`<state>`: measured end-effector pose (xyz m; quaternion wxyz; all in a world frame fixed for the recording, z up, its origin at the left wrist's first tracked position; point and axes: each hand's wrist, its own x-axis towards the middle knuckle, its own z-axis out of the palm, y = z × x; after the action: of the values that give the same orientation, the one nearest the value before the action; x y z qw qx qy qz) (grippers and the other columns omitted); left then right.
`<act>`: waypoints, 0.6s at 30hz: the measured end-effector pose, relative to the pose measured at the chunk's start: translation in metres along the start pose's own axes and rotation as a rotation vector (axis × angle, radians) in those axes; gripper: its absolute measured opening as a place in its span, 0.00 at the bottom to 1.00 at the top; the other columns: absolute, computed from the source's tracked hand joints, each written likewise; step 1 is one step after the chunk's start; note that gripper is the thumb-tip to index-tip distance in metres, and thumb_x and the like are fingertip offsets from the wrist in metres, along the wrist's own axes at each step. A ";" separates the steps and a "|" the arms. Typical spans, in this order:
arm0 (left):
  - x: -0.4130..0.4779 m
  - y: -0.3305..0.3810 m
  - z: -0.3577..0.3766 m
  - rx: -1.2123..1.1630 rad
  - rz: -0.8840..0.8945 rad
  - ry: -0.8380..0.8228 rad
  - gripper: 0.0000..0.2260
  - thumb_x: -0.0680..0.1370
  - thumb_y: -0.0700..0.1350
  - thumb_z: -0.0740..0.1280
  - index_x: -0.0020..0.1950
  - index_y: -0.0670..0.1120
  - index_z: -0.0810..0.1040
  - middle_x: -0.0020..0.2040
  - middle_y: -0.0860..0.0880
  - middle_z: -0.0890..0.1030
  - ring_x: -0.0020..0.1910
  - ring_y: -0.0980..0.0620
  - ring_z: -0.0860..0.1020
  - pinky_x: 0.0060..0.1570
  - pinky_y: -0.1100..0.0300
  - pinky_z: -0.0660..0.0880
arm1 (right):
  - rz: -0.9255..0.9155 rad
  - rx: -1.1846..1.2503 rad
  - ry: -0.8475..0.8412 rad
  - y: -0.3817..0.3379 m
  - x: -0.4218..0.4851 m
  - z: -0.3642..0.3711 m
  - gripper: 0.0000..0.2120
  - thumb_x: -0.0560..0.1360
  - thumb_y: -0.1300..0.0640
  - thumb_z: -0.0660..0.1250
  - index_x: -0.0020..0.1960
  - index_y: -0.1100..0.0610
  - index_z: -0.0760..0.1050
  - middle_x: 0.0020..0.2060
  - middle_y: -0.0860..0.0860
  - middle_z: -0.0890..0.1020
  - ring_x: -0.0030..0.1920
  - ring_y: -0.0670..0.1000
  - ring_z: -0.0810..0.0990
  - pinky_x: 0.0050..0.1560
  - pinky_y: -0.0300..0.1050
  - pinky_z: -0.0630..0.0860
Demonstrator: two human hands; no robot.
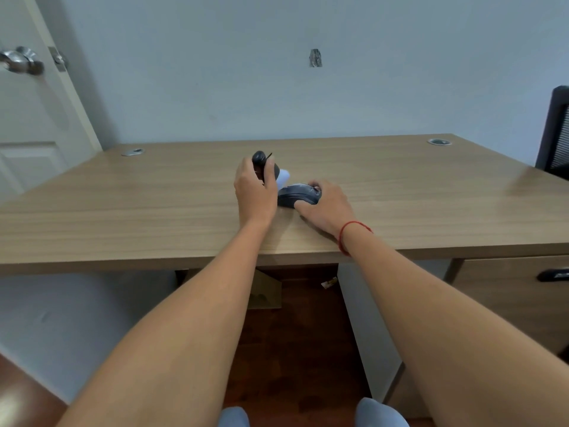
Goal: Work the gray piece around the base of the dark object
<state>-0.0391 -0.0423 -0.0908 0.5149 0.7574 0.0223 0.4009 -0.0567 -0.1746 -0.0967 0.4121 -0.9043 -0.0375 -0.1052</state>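
1. Head view, hands: a dark rounded plastic object with a thin black stalk or cord end is gripped by the left hand, fingers curled round it w/ the thumb up its right side. What the object is can't be told; it is mostly covered.
2. Head view, right side: a dark grey plastic computer mouse lies on the light wood-grain desk top, near the middle and a bit back from the front edge. It is held by the right hand, thumb pressed to the near side, fingertips curled over the far end. A red thread bracelet is worn on that wrist.
3. A pale blue-white item shows between the two dark things, just behind the mouse; its shape is too hidden to be named.
4. Risks, as judged:
   - The left-hand object is held clear of the desk, approx. by fingertips only; if the grip loosens, it could be dropped onto the desk or the pale item.
   - The two hands are nearly touching, so the mouse could be knocked sideways by the left knuckles.
   - The pale item may be pushed or tipped if either hand is moved back w/o care.
   - The thin stalk could be bent or snagged on a finger.
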 end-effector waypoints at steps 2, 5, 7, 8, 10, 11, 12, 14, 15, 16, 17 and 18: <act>-0.002 0.001 0.000 -0.007 0.018 -0.043 0.12 0.78 0.49 0.65 0.46 0.40 0.75 0.43 0.43 0.79 0.43 0.46 0.76 0.46 0.54 0.73 | 0.018 0.006 0.007 -0.001 0.001 0.001 0.23 0.69 0.50 0.68 0.63 0.50 0.74 0.58 0.51 0.79 0.57 0.54 0.77 0.60 0.53 0.75; -0.001 -0.005 0.000 0.067 -0.015 -0.090 0.09 0.78 0.46 0.65 0.48 0.40 0.75 0.45 0.43 0.80 0.45 0.47 0.76 0.46 0.56 0.72 | 0.041 0.038 0.003 -0.001 0.003 0.001 0.20 0.70 0.55 0.65 0.62 0.48 0.75 0.57 0.51 0.79 0.57 0.55 0.77 0.60 0.52 0.75; 0.000 -0.008 0.000 0.126 -0.044 -0.070 0.09 0.78 0.45 0.64 0.50 0.39 0.75 0.49 0.40 0.80 0.49 0.44 0.76 0.49 0.53 0.72 | 0.058 0.044 0.002 -0.001 0.005 0.001 0.20 0.70 0.58 0.63 0.61 0.47 0.76 0.58 0.51 0.80 0.58 0.56 0.77 0.61 0.53 0.75; 0.001 -0.009 0.001 0.132 -0.050 -0.058 0.10 0.79 0.45 0.63 0.51 0.38 0.75 0.50 0.40 0.79 0.51 0.43 0.75 0.50 0.53 0.71 | 0.060 0.039 0.000 -0.001 0.006 0.001 0.21 0.71 0.59 0.61 0.61 0.46 0.76 0.58 0.51 0.80 0.59 0.56 0.77 0.62 0.53 0.74; 0.002 -0.008 0.001 0.110 -0.049 -0.038 0.10 0.79 0.45 0.63 0.52 0.38 0.75 0.50 0.40 0.79 0.51 0.43 0.75 0.50 0.55 0.70 | 0.049 0.012 -0.005 0.000 0.009 0.002 0.22 0.71 0.61 0.59 0.62 0.45 0.76 0.60 0.52 0.79 0.60 0.56 0.76 0.62 0.53 0.74; 0.003 -0.008 0.001 0.096 -0.051 -0.034 0.09 0.78 0.45 0.63 0.51 0.38 0.75 0.50 0.40 0.79 0.50 0.43 0.76 0.49 0.55 0.70 | 0.043 -0.008 0.000 0.001 0.010 0.003 0.23 0.72 0.62 0.58 0.64 0.46 0.75 0.60 0.52 0.79 0.61 0.57 0.76 0.62 0.53 0.74; 0.002 -0.008 0.000 0.085 -0.053 -0.035 0.09 0.78 0.45 0.64 0.51 0.38 0.75 0.49 0.40 0.80 0.49 0.43 0.76 0.49 0.54 0.71 | 0.042 -0.027 0.010 0.002 0.010 0.005 0.25 0.72 0.63 0.57 0.66 0.47 0.74 0.62 0.53 0.79 0.62 0.57 0.76 0.63 0.53 0.73; 0.001 -0.008 0.000 0.076 -0.054 -0.039 0.09 0.78 0.46 0.64 0.49 0.39 0.75 0.47 0.42 0.80 0.46 0.45 0.75 0.46 0.56 0.71 | 0.064 -0.047 0.050 0.004 0.012 0.006 0.27 0.74 0.64 0.57 0.71 0.51 0.70 0.66 0.55 0.76 0.66 0.59 0.73 0.66 0.54 0.71; 0.000 -0.008 0.000 0.075 -0.050 -0.041 0.09 0.78 0.47 0.64 0.49 0.40 0.75 0.46 0.43 0.79 0.45 0.47 0.74 0.45 0.57 0.70 | 0.084 -0.038 0.077 0.005 0.012 0.006 0.27 0.75 0.65 0.57 0.73 0.54 0.67 0.68 0.56 0.74 0.68 0.59 0.72 0.67 0.54 0.70; 0.000 -0.007 0.000 0.079 -0.045 -0.044 0.09 0.78 0.47 0.64 0.48 0.41 0.75 0.45 0.45 0.78 0.44 0.49 0.74 0.44 0.58 0.69 | 0.104 -0.010 0.110 0.005 0.012 0.005 0.27 0.76 0.64 0.57 0.74 0.56 0.66 0.68 0.57 0.73 0.68 0.58 0.71 0.68 0.54 0.70; -0.001 -0.007 0.000 0.091 -0.040 -0.047 0.08 0.78 0.47 0.64 0.47 0.42 0.75 0.44 0.47 0.77 0.43 0.50 0.73 0.43 0.58 0.69 | 0.117 0.030 0.146 0.006 0.011 0.005 0.25 0.77 0.62 0.57 0.74 0.57 0.66 0.68 0.58 0.73 0.68 0.58 0.71 0.67 0.53 0.70; -0.002 -0.006 0.000 0.107 -0.035 -0.053 0.08 0.78 0.48 0.64 0.46 0.43 0.74 0.43 0.48 0.76 0.43 0.50 0.72 0.42 0.59 0.68 | 0.123 0.067 0.182 0.006 0.010 0.005 0.23 0.78 0.59 0.58 0.73 0.59 0.67 0.67 0.58 0.74 0.67 0.58 0.72 0.65 0.52 0.70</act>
<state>-0.0377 -0.0401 -0.0969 0.4811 0.7936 0.0433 0.3699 -0.0454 -0.1751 -0.1021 0.4496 -0.8773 0.0520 -0.1599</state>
